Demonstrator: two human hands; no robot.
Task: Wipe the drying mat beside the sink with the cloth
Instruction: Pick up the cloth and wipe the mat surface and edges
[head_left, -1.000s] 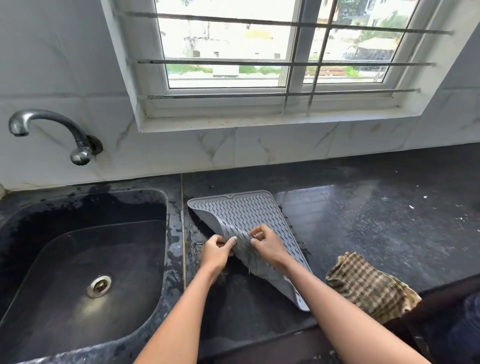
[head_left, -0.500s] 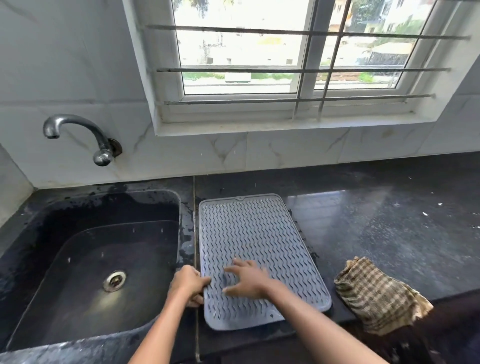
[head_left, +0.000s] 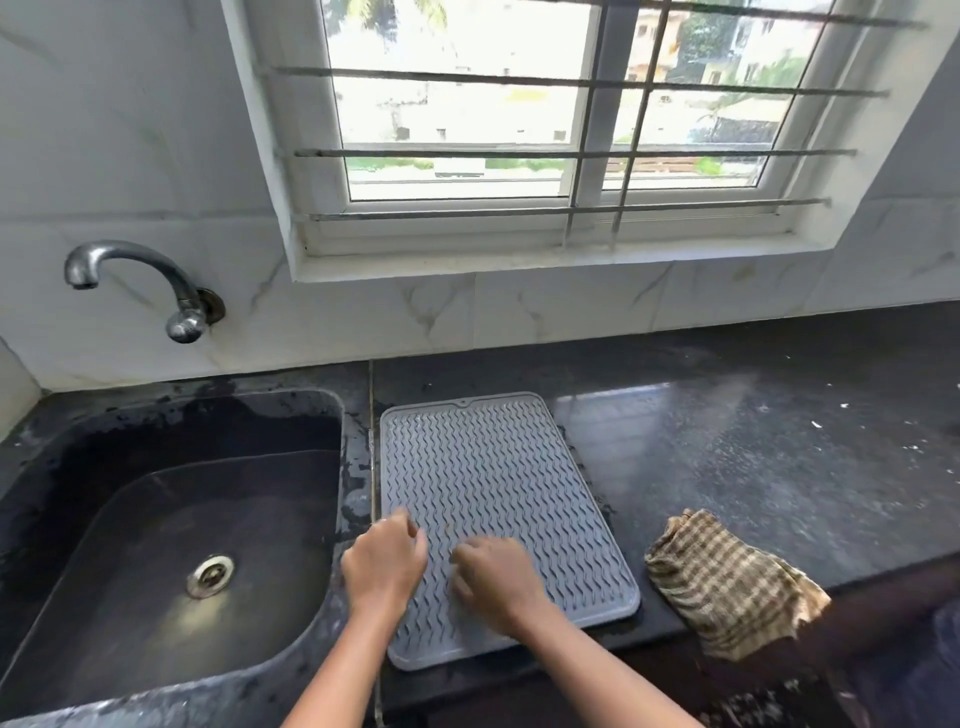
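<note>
A grey ridged drying mat lies flat on the black counter, just right of the sink. My left hand hovers over the mat's near left part with fingers loosely curled, holding nothing. My right hand is over the mat's near middle, fingers bent downward toward the ridges, also empty. A brown checked cloth lies crumpled at the counter's front edge, to the right of the mat and apart from both hands.
A metal tap juts from the tiled wall above the dark sink, whose drain shows at its bottom. The black counter stretches right, with white specks. A barred window sits above.
The mat, folded up between both hands a second ago, now lies flat. Both hands have let go; the left moved from the mat's edge onto it.
</note>
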